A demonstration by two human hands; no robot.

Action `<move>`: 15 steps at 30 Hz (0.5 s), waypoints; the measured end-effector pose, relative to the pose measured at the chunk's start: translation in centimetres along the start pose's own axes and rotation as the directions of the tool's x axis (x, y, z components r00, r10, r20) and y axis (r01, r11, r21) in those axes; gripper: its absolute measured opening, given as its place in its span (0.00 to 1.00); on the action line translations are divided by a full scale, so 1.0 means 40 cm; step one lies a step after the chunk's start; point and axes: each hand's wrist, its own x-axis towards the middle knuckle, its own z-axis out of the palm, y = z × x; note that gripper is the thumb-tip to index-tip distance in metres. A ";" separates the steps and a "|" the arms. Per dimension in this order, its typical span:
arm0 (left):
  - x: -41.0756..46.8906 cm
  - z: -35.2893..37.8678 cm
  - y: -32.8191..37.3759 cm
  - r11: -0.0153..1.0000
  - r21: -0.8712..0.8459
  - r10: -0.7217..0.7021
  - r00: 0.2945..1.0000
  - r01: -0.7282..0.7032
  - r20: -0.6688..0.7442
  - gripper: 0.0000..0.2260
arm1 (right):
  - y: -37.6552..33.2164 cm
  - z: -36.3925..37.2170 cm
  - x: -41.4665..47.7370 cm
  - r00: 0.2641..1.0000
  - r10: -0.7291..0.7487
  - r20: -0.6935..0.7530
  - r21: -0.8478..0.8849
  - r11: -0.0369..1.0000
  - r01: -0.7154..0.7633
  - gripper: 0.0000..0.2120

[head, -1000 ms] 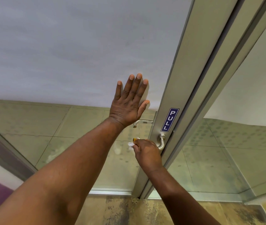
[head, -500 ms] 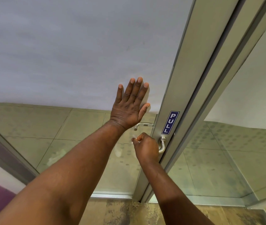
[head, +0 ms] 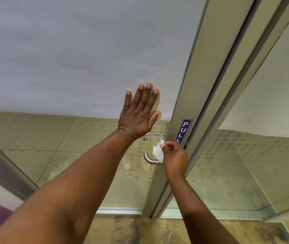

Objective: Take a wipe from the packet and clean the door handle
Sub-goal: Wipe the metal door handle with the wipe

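Two hands share the work at a glass door, and each placement has a reason. Just above the centre of the frame the left hand [head: 140, 113] lies flat, fingers spread and holding nothing, its palm pressed on the frosted band of the door glass [head: 69, 67]. That looks like bracing: a door marked with a PULL sign [head: 183, 131] would likely swing when rubbed, so a steady push keeps it from moving under the wiping.

Lower, just right of centre, the right hand [head: 174, 155] has its grip closed on a crumpled white wipe [head: 157, 152], pinched between thumb and curled fingers so a bunched wad sticks out toward the metal. The wipe sits against the door handle [head: 150, 160], a brushed steel lever whose curved end shows to the left of the wipe, while the part nearer the door frame [head: 202, 85] is hidden behind the hand. Bunching the wipe probably gives a firmer pad for rubbing round the bar.

No packet is in view, so the wipe is already taken and the cleaning step is in hand. Through the clear lower glass a second handle on the far side shows faintly; it is untouched. The floor [head: 140, 229] appears at the bottom edge.
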 end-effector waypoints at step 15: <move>0.001 -0.001 -0.001 1.000 -0.017 -0.011 1.000 0.011 0.011 0.34 | 0.122 -0.091 -0.030 0.920 0.317 -0.228 0.387 0.897 -0.213 0.12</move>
